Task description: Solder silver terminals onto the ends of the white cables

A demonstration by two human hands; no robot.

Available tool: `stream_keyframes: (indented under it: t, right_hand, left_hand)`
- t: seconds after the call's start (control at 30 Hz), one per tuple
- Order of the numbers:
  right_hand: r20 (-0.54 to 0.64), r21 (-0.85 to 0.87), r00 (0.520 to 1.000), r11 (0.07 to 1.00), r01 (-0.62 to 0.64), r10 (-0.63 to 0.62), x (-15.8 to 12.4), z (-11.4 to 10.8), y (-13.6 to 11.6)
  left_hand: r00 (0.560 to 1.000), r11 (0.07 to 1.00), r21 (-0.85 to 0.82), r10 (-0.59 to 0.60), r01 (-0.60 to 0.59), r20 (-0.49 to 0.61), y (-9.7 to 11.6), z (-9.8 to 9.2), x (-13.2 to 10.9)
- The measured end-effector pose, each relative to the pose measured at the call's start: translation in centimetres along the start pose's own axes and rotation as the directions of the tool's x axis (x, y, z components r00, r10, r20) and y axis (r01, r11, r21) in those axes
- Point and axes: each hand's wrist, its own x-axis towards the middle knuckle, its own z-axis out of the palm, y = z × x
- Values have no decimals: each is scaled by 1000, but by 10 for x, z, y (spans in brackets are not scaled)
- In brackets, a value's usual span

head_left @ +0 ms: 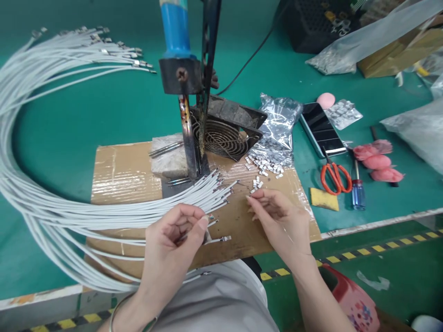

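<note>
My left hand (pixel 175 235) is closed in a pinch on a thin white cable (pixel 216 240) whose metal tip sticks out to the right over the cardboard sheet (pixel 121 175). My right hand (pixel 277 219) reaches toward a small pile of metal terminals (pixel 265 166), its fingertips pinched together just below a few loose pieces; whether one is between them is too small to tell. A large bundle of white cables (pixel 41 212) loops from the far left round to the cardboard, the stripped ends (pixel 218 189) fanned out between my hands.
A soldering iron on a stand (pixel 185 87) and a small fan (pixel 224 131) stand behind the cardboard. To the right lie a clear bag of terminals (pixel 278 122), a phone (pixel 321 129), orange scissors (pixel 334 177), a screwdriver (pixel 357 186), a yellow sponge (pixel 323 199) and pink pieces (pixel 377 161).
</note>
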Motion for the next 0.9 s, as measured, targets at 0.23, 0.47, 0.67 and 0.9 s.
stream_keyframes:
  t: [0.23,0.47,0.67,0.9]
  right_hand:
    - [78,425,987,891,-161,140,-7,13,-30]
    - [266,574,954,772,-273,140,-14,21,-41]
    - [282,606,945,734,-308,165,-15,24,-44]
    - [356,647,922,673,-359,151,-17,29,-47]
  left_hand:
    - [999,1000,-24,-21,20,-36,4,3,-1]
    - [998,999,8,-32,33,-51,8,5,-1]
    - [977,993,59,-90,103,-192,16,14,-10]
    - [983,992,68,-99,110,-152,20,12,-11]
